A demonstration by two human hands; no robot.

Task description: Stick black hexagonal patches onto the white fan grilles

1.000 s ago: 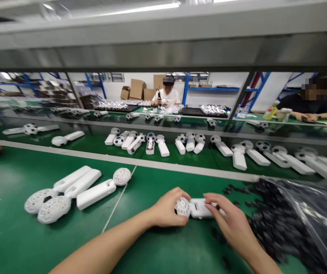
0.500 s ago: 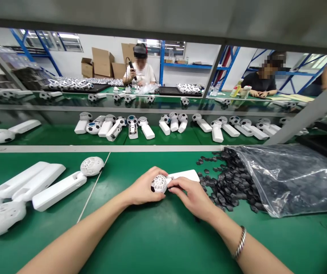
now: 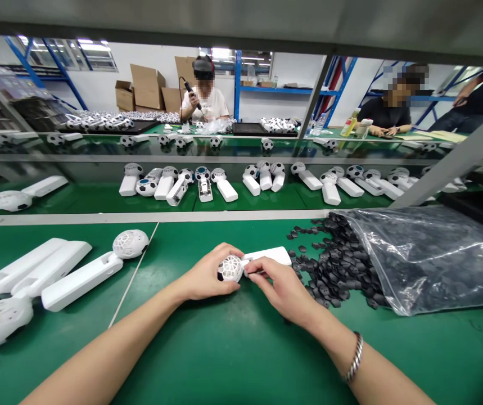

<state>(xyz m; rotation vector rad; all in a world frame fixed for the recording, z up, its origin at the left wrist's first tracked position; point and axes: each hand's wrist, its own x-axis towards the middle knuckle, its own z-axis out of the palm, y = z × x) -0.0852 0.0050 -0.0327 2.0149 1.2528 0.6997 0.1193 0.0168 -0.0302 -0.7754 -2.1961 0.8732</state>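
Observation:
My left hand (image 3: pixel 207 275) curls its thumb and fingers around the round, white lattice head of a football-patterned handle piece (image 3: pixel 230 268). Dark patches show at the left edge of that head. Its flat white handle (image 3: pixel 272 256) points to the right over the green bench. Close against the neck, my right hand (image 3: pixel 277 284) has thumb and forefinger pinched together; whatever sits between the fingertips is hidden. Just beyond the right hand spreads a heap of small black plastic pieces (image 3: pixel 338 270), spilling from a clear plastic bag (image 3: pixel 435 259).
Several similar white pieces (image 3: pixel 83 281) lie at the left of the bench (image 3: pixel 182 360). Behind a pale rail (image 3: pixel 207 216), a row of football-headed pieces (image 3: pixel 224 185) rests on a green surface. A slanted metal post (image 3: pixel 456 152) stands at right. Other people work across the line.
The row of football-headed pieces behind the rail has shifted right. My view has shifted slightly, and both hands keep nearly the same pose on the piece.

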